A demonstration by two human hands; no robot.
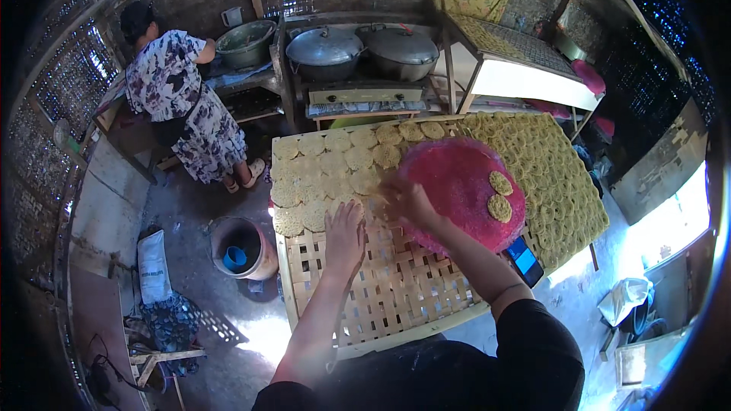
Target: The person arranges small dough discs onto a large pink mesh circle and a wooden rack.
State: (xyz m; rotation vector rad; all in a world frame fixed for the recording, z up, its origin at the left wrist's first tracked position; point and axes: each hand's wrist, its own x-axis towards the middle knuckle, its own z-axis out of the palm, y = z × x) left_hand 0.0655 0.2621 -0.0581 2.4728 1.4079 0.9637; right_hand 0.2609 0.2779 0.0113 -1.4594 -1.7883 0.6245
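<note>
Head view: black rectangular phone [525, 260] at edge of woven bamboo rack [392, 297], a forearm [478, 259] bump might drop it; left hand [346, 230], fingers outstretched, slightly apart, could crease pale-yellow lacy discs [304, 185] on rack; right hand [409, 199] blurred, can't tell fingers

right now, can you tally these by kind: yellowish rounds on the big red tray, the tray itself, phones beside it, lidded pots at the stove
Yellowish rounds in sight on the tray: 2
Big red tray: 1
Phone: 1
Lidded pots: 2
Total: 6
</note>
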